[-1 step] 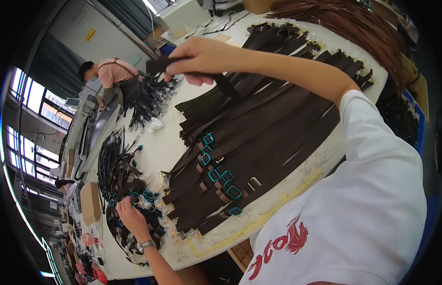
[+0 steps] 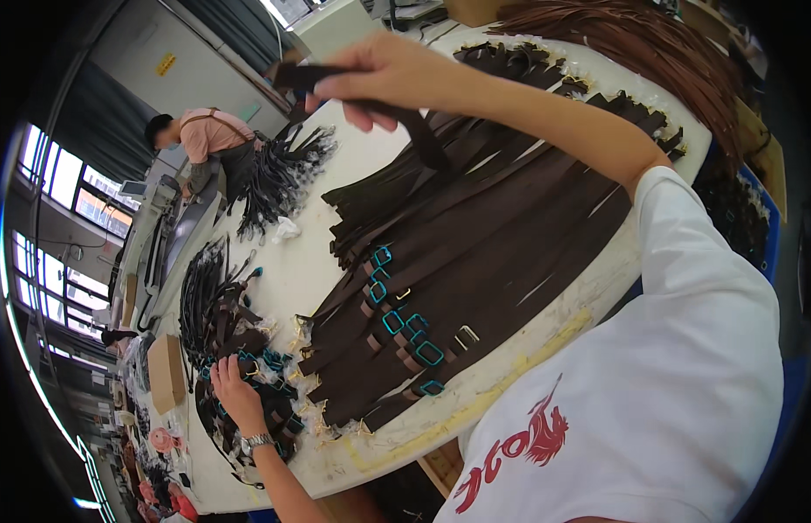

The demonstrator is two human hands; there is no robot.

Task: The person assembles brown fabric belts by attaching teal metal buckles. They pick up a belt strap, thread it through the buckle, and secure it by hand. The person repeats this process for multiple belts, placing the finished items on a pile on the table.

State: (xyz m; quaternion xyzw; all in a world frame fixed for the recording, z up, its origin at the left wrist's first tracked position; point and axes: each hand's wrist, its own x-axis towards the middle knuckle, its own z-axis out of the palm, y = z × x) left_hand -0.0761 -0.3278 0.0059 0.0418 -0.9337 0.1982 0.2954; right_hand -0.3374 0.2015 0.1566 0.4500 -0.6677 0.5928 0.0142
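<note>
My right hand is raised over the far side of the table, closed round a dark brown belt strap. One end of the strap sticks out past the fingers, and the rest droops toward the wide spread of brown belt straps. At the lower left my left hand, with a metal watch at its wrist, is in a heap of dark belts with teal-covered buckles. Its fingers are curled at a dark belt piece, their tips partly hidden. A row of teal rectangular buckles and a bare metal buckle lie on the straps.
The white table curves round in front of me. Reddish-brown straps lie at the far right. A cardboard box stands at the left. A person leans over a machine beyond a bundle of black straps.
My right hand has moved slightly up and to the right with the strap, blurred by motion. My left hand has shifted a little to the left and up within the heap.
</note>
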